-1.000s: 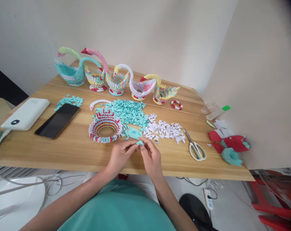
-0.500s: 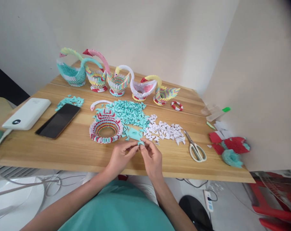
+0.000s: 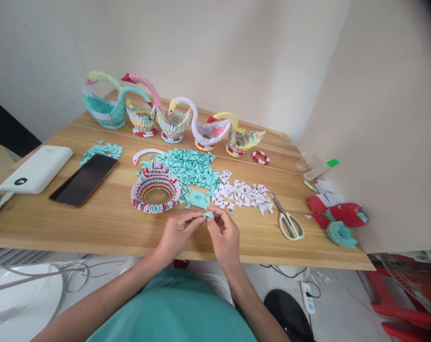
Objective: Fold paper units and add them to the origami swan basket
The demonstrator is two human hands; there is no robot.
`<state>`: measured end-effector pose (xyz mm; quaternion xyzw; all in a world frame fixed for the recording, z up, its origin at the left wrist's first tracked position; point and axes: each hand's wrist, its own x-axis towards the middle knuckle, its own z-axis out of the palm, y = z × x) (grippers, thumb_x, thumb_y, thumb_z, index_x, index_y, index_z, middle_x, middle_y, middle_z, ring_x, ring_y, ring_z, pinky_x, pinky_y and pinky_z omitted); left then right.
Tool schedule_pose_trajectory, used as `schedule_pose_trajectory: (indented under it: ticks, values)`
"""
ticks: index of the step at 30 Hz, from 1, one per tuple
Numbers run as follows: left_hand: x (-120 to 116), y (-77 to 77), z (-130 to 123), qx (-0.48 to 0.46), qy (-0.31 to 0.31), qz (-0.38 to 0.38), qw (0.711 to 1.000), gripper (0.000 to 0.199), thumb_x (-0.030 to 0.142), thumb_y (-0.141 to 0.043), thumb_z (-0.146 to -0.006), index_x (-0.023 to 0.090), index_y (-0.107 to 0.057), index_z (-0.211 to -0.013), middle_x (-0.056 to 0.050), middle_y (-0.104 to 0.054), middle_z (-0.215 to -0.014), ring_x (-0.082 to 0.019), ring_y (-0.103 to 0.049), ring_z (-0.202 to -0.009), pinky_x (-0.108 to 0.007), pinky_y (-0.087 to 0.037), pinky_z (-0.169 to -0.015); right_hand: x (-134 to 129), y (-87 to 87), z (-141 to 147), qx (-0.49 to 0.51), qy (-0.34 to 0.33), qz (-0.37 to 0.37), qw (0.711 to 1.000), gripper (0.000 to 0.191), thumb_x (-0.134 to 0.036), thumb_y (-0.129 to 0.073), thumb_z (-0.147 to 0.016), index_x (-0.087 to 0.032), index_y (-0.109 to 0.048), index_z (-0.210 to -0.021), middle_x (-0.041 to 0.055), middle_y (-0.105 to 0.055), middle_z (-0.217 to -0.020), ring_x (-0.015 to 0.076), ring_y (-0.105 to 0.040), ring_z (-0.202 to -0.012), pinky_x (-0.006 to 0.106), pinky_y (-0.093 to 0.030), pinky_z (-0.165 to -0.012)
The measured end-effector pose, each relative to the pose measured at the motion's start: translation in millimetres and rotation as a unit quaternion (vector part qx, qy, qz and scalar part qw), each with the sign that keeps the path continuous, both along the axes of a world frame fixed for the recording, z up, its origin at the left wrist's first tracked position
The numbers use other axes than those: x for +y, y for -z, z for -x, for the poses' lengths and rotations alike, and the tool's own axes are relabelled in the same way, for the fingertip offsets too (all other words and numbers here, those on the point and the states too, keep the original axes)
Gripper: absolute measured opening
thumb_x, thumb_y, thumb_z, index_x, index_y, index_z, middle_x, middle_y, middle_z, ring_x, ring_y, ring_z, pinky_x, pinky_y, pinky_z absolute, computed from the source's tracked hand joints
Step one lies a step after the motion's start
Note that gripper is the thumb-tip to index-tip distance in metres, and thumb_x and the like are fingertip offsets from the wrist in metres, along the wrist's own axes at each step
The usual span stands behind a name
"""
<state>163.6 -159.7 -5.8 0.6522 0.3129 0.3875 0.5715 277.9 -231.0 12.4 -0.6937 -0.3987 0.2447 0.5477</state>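
Between my two hands I pinch a small teal folded paper triangle [image 3: 209, 214], just above the front part of the table. My left hand [image 3: 178, 232] grips its left corner with thumb and forefinger. On the other side my right hand [image 3: 224, 233] has thumb and fingers closed on it. Right behind the fingertips lies a flat teal paper sheet [image 3: 198, 199]. Beyond it spreads a pile of teal paper triangles [image 3: 192, 166], with white paper triangles [image 3: 242, 192] to its right. A round red, white and multicoloured paper basket [image 3: 156, 189] sits left of my hands.
Several paper swans [image 3: 174, 124] stand along the back, with a red-and-white ring [image 3: 260, 157] beside them. Scissors [image 3: 288, 219] lie at right, near red paper pieces [image 3: 347, 214]. A phone [image 3: 84, 180] and a white power bank [image 3: 37, 168] lie at left.
The teal triangle has turned slightly in my fingers and shows a flatter, smoother face. Both hands stay in nearly the same place. The whole view has shifted a little.
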Motion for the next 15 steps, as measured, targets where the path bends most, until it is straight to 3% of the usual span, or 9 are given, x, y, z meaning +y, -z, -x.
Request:
schedule_pose_trajectory:
  ticks: [9, 15]
  values:
    - [0.8, -0.6, -1.8, -0.020, 0.004, 0.081, 0.996, 0.015, 0.027, -0.064, -0.082, 0.016, -0.071, -0.079, -0.002, -0.071, -0.075, -0.014, -0.062, -0.070, -0.021, -0.047, -0.065, -2.1, 4.4, 0.6, 0.007, -0.029, 0.004, 1.000, 0.022, -0.028, -0.061, -0.083, -0.020, -0.066, -0.103, 0.0007, -0.060, -0.081, 0.0161, -0.058, -0.077, 0.029, -0.048, -0.076]
    - [2.0, -0.5, -2.8, -0.043, 0.015, 0.089, 0.995, 0.017, 0.030, -0.064, -0.082, 0.015, -0.067, -0.074, -0.001, -0.068, -0.071, -0.012, -0.060, -0.067, -0.021, -0.046, -0.064, -5.9, 6.7, -7.7, 0.163, -0.085, 0.010, 0.983, 0.030, -0.039, -0.065, -0.083, -0.021, -0.068, -0.107, 0.0027, -0.065, -0.086, 0.0173, -0.059, -0.080, 0.030, -0.049, -0.076]
